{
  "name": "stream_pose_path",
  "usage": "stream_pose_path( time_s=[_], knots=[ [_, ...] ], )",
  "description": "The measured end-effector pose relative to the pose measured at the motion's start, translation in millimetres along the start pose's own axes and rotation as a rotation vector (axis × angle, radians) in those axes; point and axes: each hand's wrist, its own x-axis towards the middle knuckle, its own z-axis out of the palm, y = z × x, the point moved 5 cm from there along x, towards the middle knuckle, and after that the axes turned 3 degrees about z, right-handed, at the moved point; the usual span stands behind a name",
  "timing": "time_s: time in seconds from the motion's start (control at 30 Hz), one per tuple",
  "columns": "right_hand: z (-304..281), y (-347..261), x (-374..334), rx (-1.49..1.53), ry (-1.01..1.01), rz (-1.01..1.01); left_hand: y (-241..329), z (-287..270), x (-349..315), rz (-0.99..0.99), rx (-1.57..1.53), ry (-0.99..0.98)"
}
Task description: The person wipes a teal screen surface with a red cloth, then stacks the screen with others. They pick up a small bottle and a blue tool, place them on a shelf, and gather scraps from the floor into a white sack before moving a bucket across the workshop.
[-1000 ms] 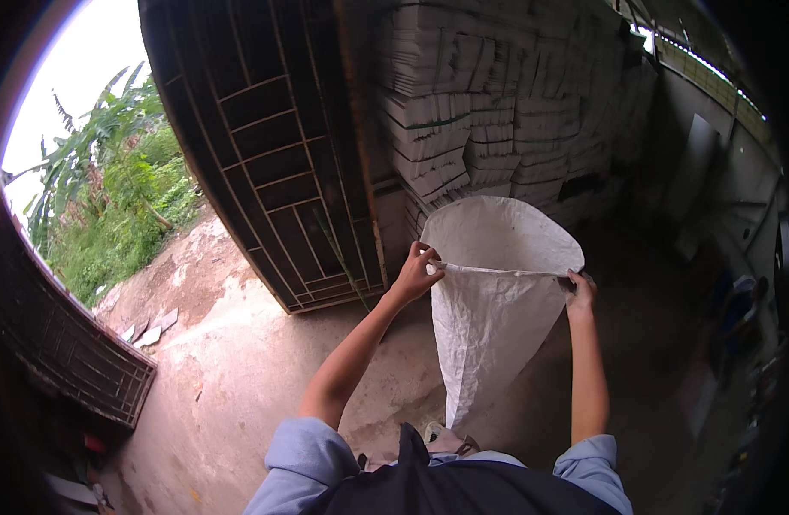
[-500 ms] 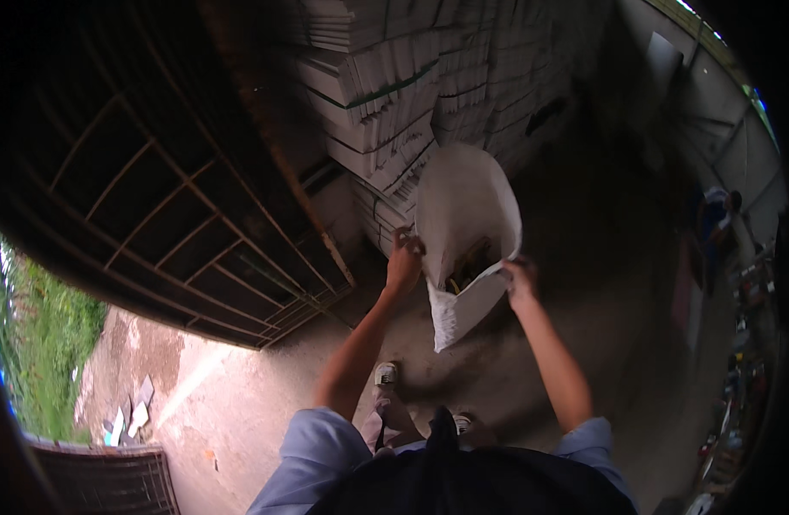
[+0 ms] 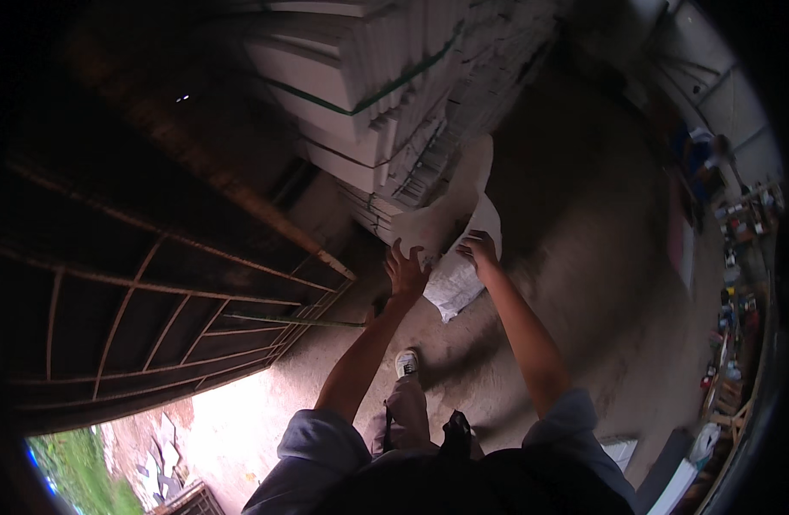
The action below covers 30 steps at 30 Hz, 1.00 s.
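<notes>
A large white sack (image 3: 456,287) stands on the floor in front of me, its mouth gaping and its far side rising in a tall flap. At the near right part of its rim, my right hand (image 3: 480,253) has its fingers curled over the edge, gripping it. My left hand (image 3: 406,273) is at the sack's left side with fingers spread and bent. It seems to touch the sack or hover just by it. What lies inside the sack is dark and hidden from this angle.
Tall stacks of white boards (image 3: 326,94), strapped with green bands, rise behind the sack. A rusty barred metal gate (image 3: 180,283) stands at left, with a thin green rod (image 3: 309,321) near it. Cluttered shelving (image 3: 734,318) lines the right. Another person (image 3: 704,159) is at far right.
The sack's mouth has narrowed and its rim has folded inward. Both hands have come closer together, and the left fingers have spread. My view has turned, and my feet have shifted.
</notes>
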Motion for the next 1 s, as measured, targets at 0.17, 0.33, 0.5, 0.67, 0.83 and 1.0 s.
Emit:
stream_pose_path(
  time_s=[0.17,0.33,0.5,0.67,0.83,1.0],
  knots=[
    [-39.4,6.0,-48.7,-0.148,-0.075,-0.129,53.9,-18.5,-15.5,0.307,-0.113,0.095],
    [-152.2,75.4,-177.1,-0.747,0.086,-0.571,145.6,-15.2,-91.8,0.688,-0.315,-0.041],
    [-253.1,186.7,-371.6,-0.678,0.446,-0.200,208.2,29.6,-227.9,0.943,-0.315,-0.349],
    [-315.3,346.8,-571.5,-0.372,0.993,-0.043,259.5,80.7,-413.0,1.350,-0.372,-0.641],
    [-308.0,540.1,-699.2,0.036,1.374,0.117,225.7,144.0,-561.4,1.470,-0.357,-1.129],
    [-230.7,671.5,-740.7,1.051,1.795,0.077,197.5,204.1,-610.6,1.650,-0.164,-1.296]
  ],
)
